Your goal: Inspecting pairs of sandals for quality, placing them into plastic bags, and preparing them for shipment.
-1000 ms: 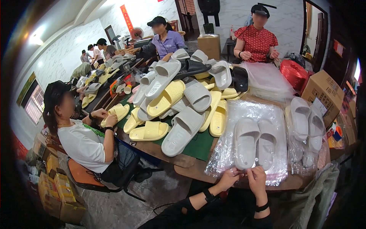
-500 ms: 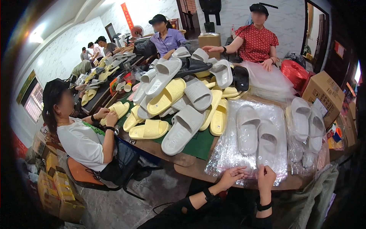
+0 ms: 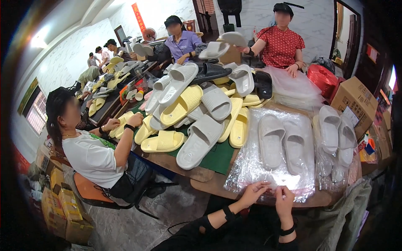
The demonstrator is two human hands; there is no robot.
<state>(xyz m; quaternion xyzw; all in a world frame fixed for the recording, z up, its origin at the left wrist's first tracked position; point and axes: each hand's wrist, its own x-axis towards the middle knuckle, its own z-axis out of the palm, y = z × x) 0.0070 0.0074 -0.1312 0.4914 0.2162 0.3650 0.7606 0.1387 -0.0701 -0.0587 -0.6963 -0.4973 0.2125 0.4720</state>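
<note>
Clear, crinkly plastic was what both hands pinched: the left hand [image 3: 252,193] and the right hand [image 3: 284,200] had fingertips closed together on the near edge of a transparent bag [image 3: 251,171] that lay flat on the near right part of the wooden table [image 3: 201,178]. Inside it sat a pair of pale grey foam slippers [image 3: 281,142], side by side with toes pointing away. The film looked thin, slick and limp, so it would likely slide and bunch unless gripped at the open edge, where the hands were; the slippers looked light, soft and springy, easily lifted by the strap or the sole rim. Just right of that bag lay another bagged pair of white slippers [image 3: 337,136], touching it. Left and farther off, a loose heap of yellow slippers [image 3: 182,104] and grey ones, ribbed across their straps, covered a green mat [image 3: 217,157]. Far across the table rose a stack of empty clear bags [image 3: 293,88], with a red plastic bag [image 3: 322,78] and a cardboard box [image 3: 356,100] to the right. A seated person in a white shirt [image 3: 90,157] worked at the left, and a person in a red dotted blouse [image 3: 279,44] held a slipper at the far side.
</note>
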